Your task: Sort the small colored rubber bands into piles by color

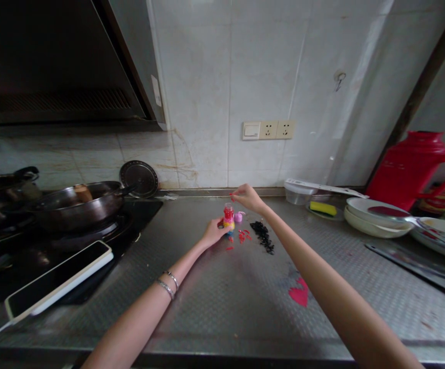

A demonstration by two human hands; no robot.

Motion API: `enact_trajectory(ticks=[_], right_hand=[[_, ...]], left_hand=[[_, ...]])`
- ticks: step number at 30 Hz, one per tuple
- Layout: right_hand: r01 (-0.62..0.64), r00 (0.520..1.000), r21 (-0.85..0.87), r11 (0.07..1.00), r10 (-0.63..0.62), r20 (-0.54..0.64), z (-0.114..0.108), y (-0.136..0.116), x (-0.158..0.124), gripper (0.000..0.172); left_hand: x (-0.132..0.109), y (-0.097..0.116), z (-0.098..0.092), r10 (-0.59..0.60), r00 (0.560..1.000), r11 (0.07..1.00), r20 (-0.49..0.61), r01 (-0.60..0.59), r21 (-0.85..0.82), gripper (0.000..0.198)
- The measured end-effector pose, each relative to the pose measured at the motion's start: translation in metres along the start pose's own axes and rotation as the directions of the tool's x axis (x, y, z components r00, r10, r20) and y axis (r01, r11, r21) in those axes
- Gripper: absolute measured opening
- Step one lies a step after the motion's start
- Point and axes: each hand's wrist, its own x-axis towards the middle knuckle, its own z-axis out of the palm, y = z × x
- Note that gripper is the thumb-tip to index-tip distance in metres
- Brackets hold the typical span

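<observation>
My left hand [215,233] is wrapped round a small clear bottle [228,212] that stands upright on the steel counter. Bands of blue, yellow, pink and red pieces fill it, and its mouth is uncovered. Just above the mouth, my right hand [246,196] pinches a small red piece [232,197]. A purple cap [238,217] sits right behind the bottle. Several loose red pieces [242,236] lie in front of it, and a heap of black pieces [262,237] is spread to their right.
A phone [59,279] lies at the stove's edge, near a steel pan [76,207]. On the right are a yellow sponge [322,208], white bowls [376,218], a knife [418,266] and a red thermos jug [406,169]. A pink scrap [299,292] lies on the counter [222,307].
</observation>
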Motion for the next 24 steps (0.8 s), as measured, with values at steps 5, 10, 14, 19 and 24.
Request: enact_trajectory(ticks=[5,10,14,19,24], right_hand=[[0.039,0.998,-0.164,0.986,-0.031,0.053,0.006,-0.020,0.004,0.017],[-0.048,0.938,-0.336,0.941,0.159,0.309,-0.004,-0.038,0.005,0.019],[-0.019,0.905,-0.420,0.907,0.194,0.379,-0.011,-0.047,0.008,0.027],[-0.004,0.919,-0.364,0.931,0.147,0.366,-0.012,-0.043,0.013,0.028],[-0.021,0.926,-0.302,0.953,0.132,0.353,-0.015,-0.037,0.012,0.036]], left_hand=[[-0.002,0.009,-0.002,-0.010,1.000,0.999,0.004,0.009,0.038,0.027],[-0.002,0.007,-0.002,0.001,1.000,0.999,-0.006,-0.001,0.032,0.029],[-0.001,0.001,-0.001,0.008,1.000,1.000,-0.010,-0.007,0.005,0.031],[0.000,-0.001,-0.001,0.010,1.000,1.000,-0.003,-0.010,-0.005,0.033],[0.000,0.003,-0.001,-0.016,1.000,1.000,-0.009,0.016,-0.002,0.031]])
